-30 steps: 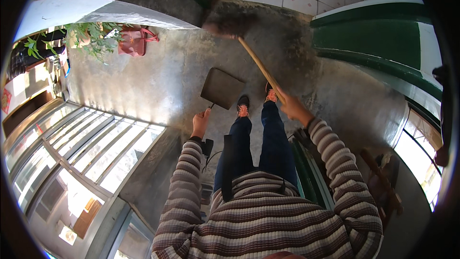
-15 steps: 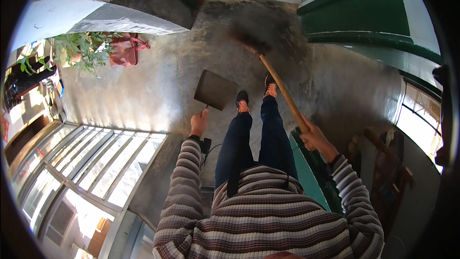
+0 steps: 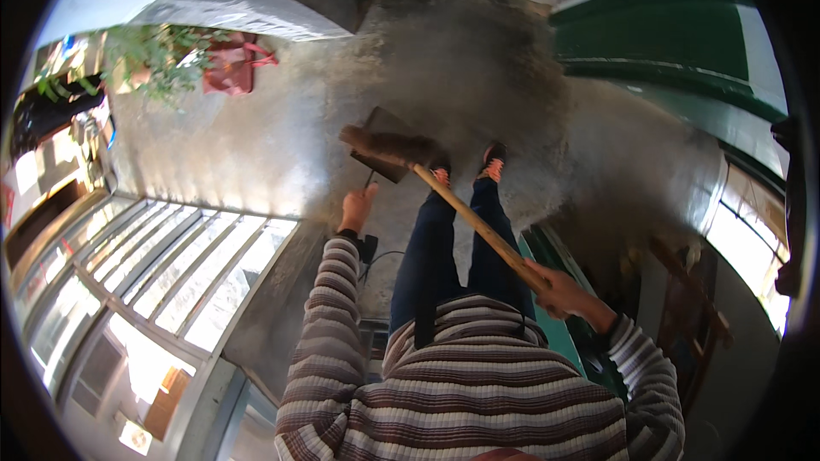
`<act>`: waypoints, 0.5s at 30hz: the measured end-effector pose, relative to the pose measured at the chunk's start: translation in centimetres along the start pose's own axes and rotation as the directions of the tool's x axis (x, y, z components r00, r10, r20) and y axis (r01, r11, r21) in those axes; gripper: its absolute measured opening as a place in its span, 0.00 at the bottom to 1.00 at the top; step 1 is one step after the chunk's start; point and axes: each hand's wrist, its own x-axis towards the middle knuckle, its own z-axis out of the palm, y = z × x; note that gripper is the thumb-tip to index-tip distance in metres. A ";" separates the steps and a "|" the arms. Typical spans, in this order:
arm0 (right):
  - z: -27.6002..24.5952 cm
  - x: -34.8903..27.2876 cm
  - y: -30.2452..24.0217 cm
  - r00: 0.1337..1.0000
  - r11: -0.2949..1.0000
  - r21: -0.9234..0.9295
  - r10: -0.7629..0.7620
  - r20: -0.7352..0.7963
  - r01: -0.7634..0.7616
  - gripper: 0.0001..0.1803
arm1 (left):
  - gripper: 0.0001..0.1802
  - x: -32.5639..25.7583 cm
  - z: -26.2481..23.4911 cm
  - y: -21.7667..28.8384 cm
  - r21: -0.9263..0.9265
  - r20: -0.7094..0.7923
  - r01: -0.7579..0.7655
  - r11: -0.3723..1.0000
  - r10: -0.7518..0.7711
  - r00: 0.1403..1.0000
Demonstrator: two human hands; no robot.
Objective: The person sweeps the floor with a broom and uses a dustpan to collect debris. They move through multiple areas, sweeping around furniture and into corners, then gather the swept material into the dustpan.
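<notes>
My right hand (image 3: 566, 294) is closed around the end of a long wooden-handled broom (image 3: 478, 226). The broom slants away to the left, and its dark brown bristles (image 3: 389, 146) lie across a dark dustpan (image 3: 389, 172), hiding much of the pan. From here I cannot tell whether the bristles touch the pan or pass just above it. My left hand (image 3: 359, 207) grips the dustpan by its thin handle, to the left of my feet. The bristles also partly cover my left shoe (image 3: 441, 172).
Grey concrete floor (image 3: 256, 145) stretches ahead. A potted leafy plant (image 3: 149, 64) and a red bag (image 3: 231, 68) stand at the far left. Windows with bars (image 3: 179, 265) run along the left. A green-and-white door or panel (image 3: 649, 43) is at the far right, and a green piece of furniture (image 3: 559, 333) beside my right leg.
The broom head has swept from the floor beyond my right foot leftward and nearer, onto or over the dustpan. My right hand has come slightly nearer; the left still grips the pan.
</notes>
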 end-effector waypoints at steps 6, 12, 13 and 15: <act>-0.2 0.9 -6.4 0.980 0.956 -0.218 -0.196 0.021 0.195 0.47 | 0.29 -7.7 1.7 -2.7 -0.251 -0.064 0.065 0.966 -0.083 0.995; 1.4 13.8 -15.7 0.897 0.885 -0.143 -0.440 0.052 0.443 0.47 | 0.28 -13.1 3.2 -3.8 -0.349 -0.079 0.251 0.903 -0.295 0.952; 2.2 16.5 -17.6 0.897 0.880 -0.188 -0.441 0.024 0.437 0.47 | 0.28 -13.8 3.8 -4.0 -0.340 -0.137 0.227 0.913 -0.287 0.948; 3.9 21.8 -21.7 0.877 0.842 -0.283 -0.481 -0.008 0.459 0.46 | 0.28 -15.3 4.9 -4.6 -0.317 -0.247 0.192 0.929 -0.276 0.929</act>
